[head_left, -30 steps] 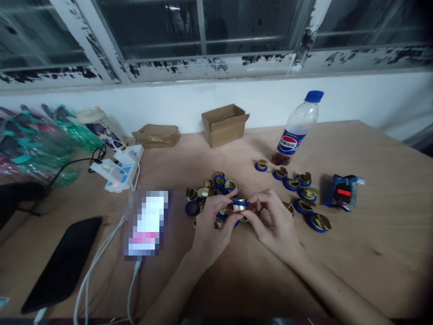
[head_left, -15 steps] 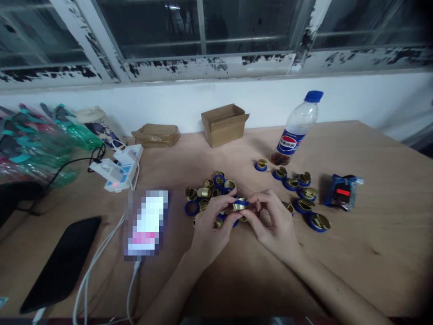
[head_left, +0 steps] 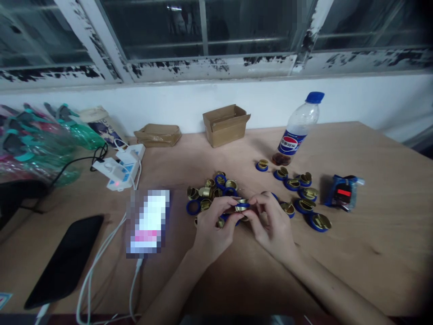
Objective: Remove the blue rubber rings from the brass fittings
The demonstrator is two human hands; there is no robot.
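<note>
Between my two hands is a small brass-coloured round fitting with a blue ring [head_left: 241,206] around its middle. My left hand [head_left: 216,228] pinches it from the left with thumb and fingertips, and my right hand [head_left: 272,225] grips its right side the same way. Just behind and under my left fingers lies a pile of loose brass caps [head_left: 205,192] and blue rings [head_left: 193,207]. Right of my right hand, several brass fittings seated in blue rings [head_left: 306,205] lie in a loose group. My fingers partly cover the held piece.
A cola bottle [head_left: 293,135] stands behind the right group, beside a small wrapped packet [head_left: 344,192]. Two cardboard boxes [head_left: 225,131] are by the wall. On the left are a lit phone [head_left: 150,221], a dark phone [head_left: 66,259], a power strip [head_left: 126,169], cables and plastic-wrapped items [head_left: 40,140].
The held fitting has turned slightly; brass now shows above the blue ring as well as below. Both hands keep their pinch in nearly the same place. The view has shifted slightly.
</note>
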